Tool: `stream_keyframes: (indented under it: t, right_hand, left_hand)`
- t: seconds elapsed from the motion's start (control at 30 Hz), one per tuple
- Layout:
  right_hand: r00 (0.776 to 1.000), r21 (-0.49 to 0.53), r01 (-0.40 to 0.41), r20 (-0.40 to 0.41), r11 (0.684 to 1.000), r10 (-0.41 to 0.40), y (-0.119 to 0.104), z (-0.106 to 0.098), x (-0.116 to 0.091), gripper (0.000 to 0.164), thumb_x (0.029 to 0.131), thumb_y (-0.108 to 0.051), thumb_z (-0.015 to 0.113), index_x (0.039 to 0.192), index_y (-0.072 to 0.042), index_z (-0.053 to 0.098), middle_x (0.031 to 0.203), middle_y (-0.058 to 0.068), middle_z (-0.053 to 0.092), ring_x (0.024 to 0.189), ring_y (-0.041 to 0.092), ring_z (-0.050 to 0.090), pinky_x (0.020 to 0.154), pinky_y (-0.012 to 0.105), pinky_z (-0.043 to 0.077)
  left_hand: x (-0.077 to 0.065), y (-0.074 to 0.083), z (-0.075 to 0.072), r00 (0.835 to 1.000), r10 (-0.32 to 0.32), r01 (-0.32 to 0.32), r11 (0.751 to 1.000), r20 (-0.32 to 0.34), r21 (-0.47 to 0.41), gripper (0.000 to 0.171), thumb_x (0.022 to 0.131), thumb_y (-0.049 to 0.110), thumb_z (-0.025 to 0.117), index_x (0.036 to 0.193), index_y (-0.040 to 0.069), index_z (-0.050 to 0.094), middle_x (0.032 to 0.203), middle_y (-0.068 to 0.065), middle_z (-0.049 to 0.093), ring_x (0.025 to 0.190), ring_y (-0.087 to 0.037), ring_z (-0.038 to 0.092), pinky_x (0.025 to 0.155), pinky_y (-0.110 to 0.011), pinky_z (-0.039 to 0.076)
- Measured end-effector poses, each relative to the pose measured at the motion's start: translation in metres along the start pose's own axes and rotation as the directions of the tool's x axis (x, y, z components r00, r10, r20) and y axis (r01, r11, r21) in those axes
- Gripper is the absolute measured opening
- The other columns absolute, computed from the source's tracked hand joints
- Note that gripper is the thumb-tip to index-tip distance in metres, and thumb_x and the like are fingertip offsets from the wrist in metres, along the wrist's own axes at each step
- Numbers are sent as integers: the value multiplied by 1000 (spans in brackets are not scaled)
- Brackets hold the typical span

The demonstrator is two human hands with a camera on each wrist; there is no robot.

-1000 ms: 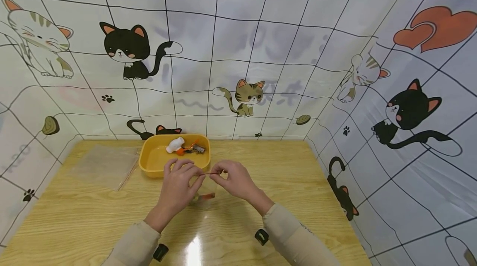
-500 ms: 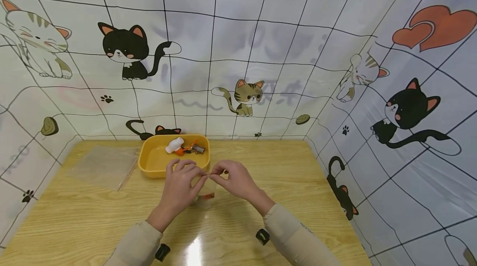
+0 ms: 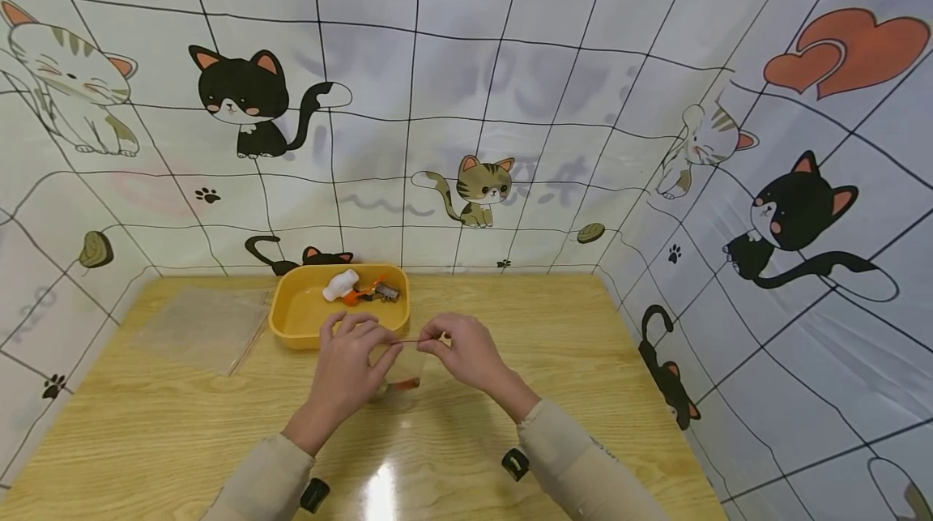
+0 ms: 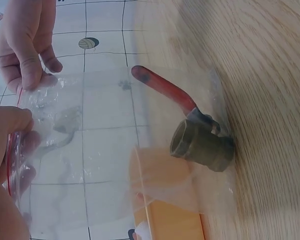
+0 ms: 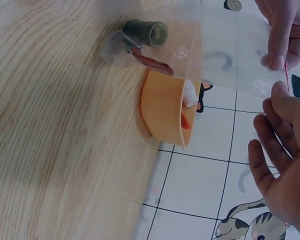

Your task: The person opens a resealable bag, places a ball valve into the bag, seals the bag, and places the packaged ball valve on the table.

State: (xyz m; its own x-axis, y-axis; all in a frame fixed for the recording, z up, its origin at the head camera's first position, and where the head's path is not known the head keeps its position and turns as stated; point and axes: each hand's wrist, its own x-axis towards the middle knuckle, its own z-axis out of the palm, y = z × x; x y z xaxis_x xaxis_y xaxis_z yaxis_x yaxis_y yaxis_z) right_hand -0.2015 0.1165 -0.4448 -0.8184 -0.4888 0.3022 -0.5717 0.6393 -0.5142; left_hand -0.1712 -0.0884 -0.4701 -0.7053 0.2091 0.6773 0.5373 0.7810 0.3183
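Note:
A clear zip bag [image 4: 105, 110] with a red strip along its top hangs upright between both hands. Inside at the bottom lies a brass ball valve [image 4: 202, 145] with a red lever handle [image 4: 165, 87]. My left hand [image 3: 353, 359] pinches the bag's red top edge between thumb and fingers. At the right end of that edge, my right hand [image 3: 462, 352] pinches it between thumb and forefinger; its other fingers [image 5: 272, 135] are spread. In the right wrist view, the bag's lower end meets the wooden table [image 5: 65, 125].
Behind the hands stands a yellow tray [image 3: 291, 318] with a white item [image 3: 341, 285], an orange piece [image 3: 353, 297] and a small metal part [image 3: 386, 292]. A flat clear bag [image 3: 207, 322] lies to its left. Cat-print sheeting [image 3: 379, 132] walls the table's back and sides.
The hands first drew slightly closer along the bag's edge, then the right hand shifted right, so a longer stretch of red strip shows between them. Bag and tray stay in place.

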Motion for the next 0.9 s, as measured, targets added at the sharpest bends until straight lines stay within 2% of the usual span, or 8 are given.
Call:
stream_keyframes:
  t: [0.27, 0.43, 0.63, 0.9]
  right_hand:
    - [999, -5, 25, -44, 1000, -25, 4, 3, -4, 7, 88, -25, 70, 88, -19, 72, 91, -6, 71, 80, 6, 64, 74, 26, 52]
    - [999, 12, 1, -32, 1000, -1, 7, 5, -6, 9, 92, -27, 66, 92, -18, 69, 92, -7, 68, 78, 5, 61, 75, 26, 52]
    - [999, 125, -49, 16, 991, 48, 7, 7, -6, 7, 97, -24, 60, 97, -18, 65, 92, -5, 65, 79, 5, 58, 75, 25, 52]
    - [988, 276, -149, 74, 950, 133, 13, 14, -7, 13, 98, -30, 59, 104, -19, 65, 94, -7, 66, 84, 6, 60, 76, 24, 51]
  left_hand:
    - [-3, -5, -4, 1000, -31, 31, 999, 6, 18, 9, 79, 26, 81, 82, 23, 73, 83, 6, 73, 99, -23, 60, 102, -54, 30]
    - [-5, -9, -7, 1000, -24, 25, 999, -18, 22, 11, 77, 24, 82, 80, 23, 72, 82, 4, 72, 96, -23, 60, 100, -54, 31]
    - [-5, -9, -9, 1000, -22, 22, 1000, -20, 12, 11, 77, 22, 83, 79, 22, 72, 83, 3, 71, 93, -23, 60, 99, -53, 32]
    - [-6, -8, -11, 1000, -23, 23, 1000, -15, 21, 11, 76, 22, 83, 79, 22, 72, 82, 4, 70, 92, -22, 60, 100, -53, 32]
